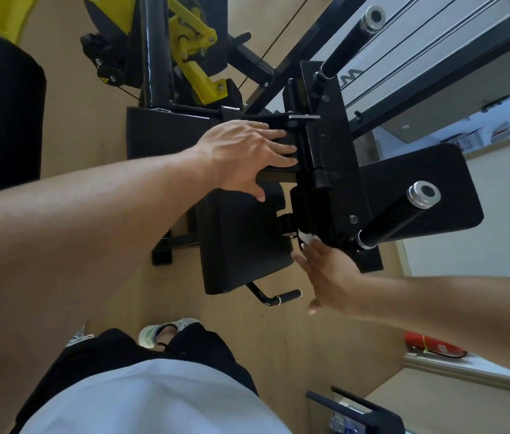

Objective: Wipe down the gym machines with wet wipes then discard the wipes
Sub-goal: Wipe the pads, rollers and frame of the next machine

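Note:
A black gym machine (335, 189) with a padded seat (241, 242) and a padded back rest (429, 183) fills the middle of the head view. My left hand (247, 155) lies flat with straight fingers on a black bar of the frame above the seat. My right hand (325, 274) reaches in from the right, its straight fingers pressing a white wet wipe (306, 238) against the frame between the seat and the lower roller handle (394, 217). Most of the wipe is hidden by the hand and the frame.
A yellow and black lever assembly (197, 57) stands behind the seat. A seat adjustment handle (275, 299) sticks out below the seat. A black pad (0, 114) is at the far left, and a red extinguisher (435, 346) lies at the right on the wooden floor.

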